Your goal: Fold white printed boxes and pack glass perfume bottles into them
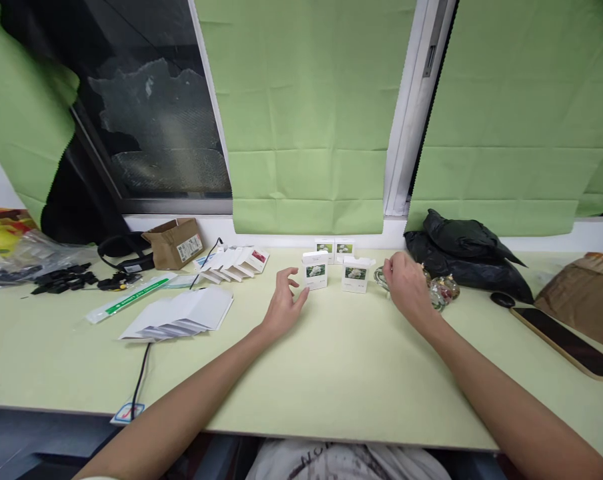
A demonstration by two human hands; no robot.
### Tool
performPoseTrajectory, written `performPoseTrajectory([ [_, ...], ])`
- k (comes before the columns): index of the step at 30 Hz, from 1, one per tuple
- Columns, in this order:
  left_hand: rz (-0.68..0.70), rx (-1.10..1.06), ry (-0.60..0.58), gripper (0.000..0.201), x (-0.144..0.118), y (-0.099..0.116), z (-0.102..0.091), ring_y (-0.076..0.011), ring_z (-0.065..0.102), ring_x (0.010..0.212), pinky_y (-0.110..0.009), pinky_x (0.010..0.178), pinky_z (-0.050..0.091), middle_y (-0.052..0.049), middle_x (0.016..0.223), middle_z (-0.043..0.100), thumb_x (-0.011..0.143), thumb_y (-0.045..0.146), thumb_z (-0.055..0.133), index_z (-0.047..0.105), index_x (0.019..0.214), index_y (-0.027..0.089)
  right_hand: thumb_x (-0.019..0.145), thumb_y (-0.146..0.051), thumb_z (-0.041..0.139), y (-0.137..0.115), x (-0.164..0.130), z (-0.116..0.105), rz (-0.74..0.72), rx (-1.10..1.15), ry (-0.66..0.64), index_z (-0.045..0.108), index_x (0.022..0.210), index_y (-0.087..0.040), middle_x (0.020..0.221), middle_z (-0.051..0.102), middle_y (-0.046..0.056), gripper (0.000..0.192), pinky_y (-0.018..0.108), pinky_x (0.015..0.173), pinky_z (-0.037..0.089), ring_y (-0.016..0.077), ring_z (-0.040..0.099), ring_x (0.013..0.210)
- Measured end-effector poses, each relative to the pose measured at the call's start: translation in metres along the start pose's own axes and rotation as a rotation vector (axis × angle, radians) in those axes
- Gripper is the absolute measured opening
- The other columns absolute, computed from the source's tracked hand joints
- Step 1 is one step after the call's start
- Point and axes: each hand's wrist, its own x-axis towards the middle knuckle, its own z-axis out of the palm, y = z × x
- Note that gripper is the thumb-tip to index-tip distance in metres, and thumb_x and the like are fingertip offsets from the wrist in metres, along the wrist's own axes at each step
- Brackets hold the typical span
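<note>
Two small white boxes with a flower picture stand in the middle of the pale green table (331, 360): one box (315, 270) on the left and an open-topped box (356, 274) on the right. Two more boxes (334, 249) stand behind them by the wall. My left hand (283, 307) is open, fingers spread, just left of the left box and not gripping it. My right hand (406, 285) hovers right of the open box, fingertips pinched on a small clear wrapped item (380, 277). More clear wrapped items (444, 290) lie beside that hand.
Flat white box blanks (181, 317) and a fanned row of folded boxes (236, 261) lie at left, with a cardboard box (175, 241), cables and black parts. A black plastic bag (464, 257), a phone (564, 341) and a brown parcel (584, 293) sit at right.
</note>
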Motion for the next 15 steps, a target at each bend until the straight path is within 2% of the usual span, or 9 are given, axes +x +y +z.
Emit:
performPoseTrajectory([
  [3,0.008,-0.025,-0.037,0.045,-0.003,0.009,-0.002,-0.018,0.06,0.102,-0.032,0.078,0.052,-0.009,0.142,0.046,0.101,0.039,0.057,0.036,0.139,0.03,0.109,-0.027,0.032,-0.019,-0.007,-0.007,-0.062,0.083,-0.007,0.052,0.093,-0.019,0.086,0.063,0.012,0.027,0.035,0.077,0.032,0.0267,0.056,0.082],
  [7,0.022,-0.104,-0.216,0.04,-0.007,0.019,-0.001,-0.0162,0.061,0.093,-0.031,0.077,0.052,-0.007,0.132,0.054,0.102,0.043,0.055,0.042,0.138,0.03,0.108,-0.024,0.037,-0.043,-0.021,-0.005,-0.183,0.241,-0.053,0.05,0.09,-0.021,0.085,0.064,0.009,0.022,0.034,0.076,0.035,0.0245,0.057,0.078],
  [11,0.015,-0.178,-0.366,0.047,-0.01,0.023,0.007,-0.0156,0.062,0.087,-0.031,0.074,0.053,-0.007,0.127,0.057,0.1,0.047,0.058,0.045,0.141,0.029,0.107,-0.024,0.039,-0.06,-0.033,0.001,-0.277,0.444,-0.137,0.048,0.089,-0.022,0.085,0.064,0.007,0.021,0.032,0.073,0.039,0.0232,0.058,0.077],
  [15,0.029,-0.178,-0.446,0.056,-0.012,0.022,0.013,-0.0171,0.062,0.088,-0.031,0.071,0.054,-0.007,0.128,0.057,0.09,0.052,0.07,0.051,0.137,0.03,0.107,-0.025,0.041,-0.069,-0.038,0.003,-0.298,0.568,-0.23,0.047,0.091,-0.022,0.085,0.063,0.005,0.017,0.032,0.072,0.041,0.0225,0.058,0.078],
])
